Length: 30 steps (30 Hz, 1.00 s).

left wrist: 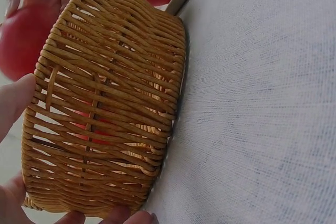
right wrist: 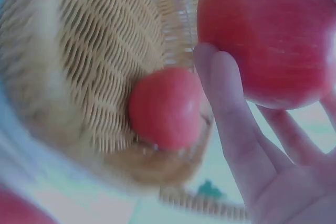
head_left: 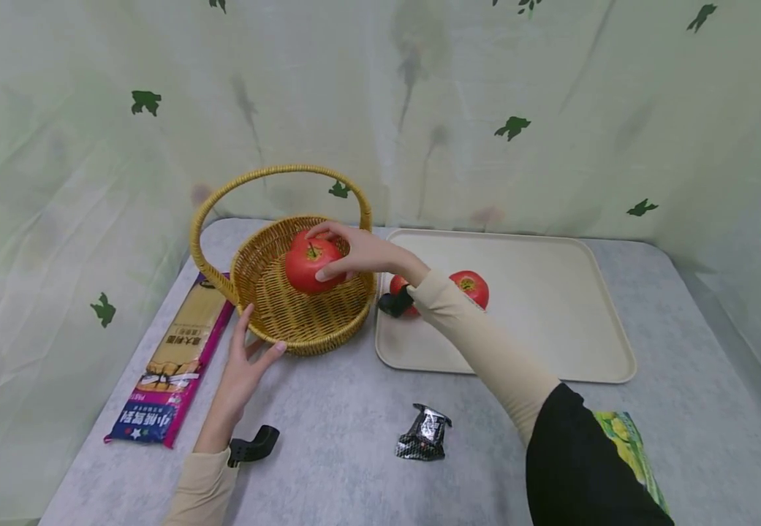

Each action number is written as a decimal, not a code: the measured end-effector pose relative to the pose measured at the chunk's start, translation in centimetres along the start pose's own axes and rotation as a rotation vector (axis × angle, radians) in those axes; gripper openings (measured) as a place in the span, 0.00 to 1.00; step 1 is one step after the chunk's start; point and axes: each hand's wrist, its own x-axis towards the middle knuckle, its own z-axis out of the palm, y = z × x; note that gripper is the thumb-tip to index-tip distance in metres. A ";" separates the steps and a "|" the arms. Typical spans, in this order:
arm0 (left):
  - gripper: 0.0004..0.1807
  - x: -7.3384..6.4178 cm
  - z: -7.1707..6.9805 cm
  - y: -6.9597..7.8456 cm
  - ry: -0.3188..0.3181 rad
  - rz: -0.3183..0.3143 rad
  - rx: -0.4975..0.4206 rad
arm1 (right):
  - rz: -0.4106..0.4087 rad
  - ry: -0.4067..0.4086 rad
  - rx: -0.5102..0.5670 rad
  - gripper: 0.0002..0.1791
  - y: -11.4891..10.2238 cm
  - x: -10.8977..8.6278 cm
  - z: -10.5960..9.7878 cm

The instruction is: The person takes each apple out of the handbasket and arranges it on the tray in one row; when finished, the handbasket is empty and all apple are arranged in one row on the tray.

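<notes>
1. Head view: the right hand grasps a red apple between thumb and fingers, over the inside of the wicker basket, whose handle arches up behind
2. A second apple shows behind the held one, partly covered by it and by the fingers
3. The left hand is at the near left side of the basket, thumb and fingers spread apart and touching its edge (they are not clenched)
4. On the right, a pale tray bears a third apple and a fourth apple, both partly hidden by the right arm and its black wrist device
5. A pasta packet lies just left of the basket; a small black wrapper lies nearer the person, and a green packet is partly behind the dark sleeve
6. Left wrist view: the left thumb touches the rim, other fingertips lie along the outer wall, red shows through the weave, and the held apple is above the rim
7. Right wrist view: the right fingers press round the held apple, while the second apple rests inside the basket against its wall
</notes>
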 end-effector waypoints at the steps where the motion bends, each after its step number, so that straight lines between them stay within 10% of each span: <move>1: 0.47 0.0 0.0 0.0 -0.001 0.002 -0.004 | 0.005 0.005 0.001 0.35 0.1 -0.6 -0.5; 30: 0.48 0.2 -0.3 -0.3 0.006 0.022 -0.014 | 0.283 0.376 -0.026 0.36 7.9 -18.6 -12.2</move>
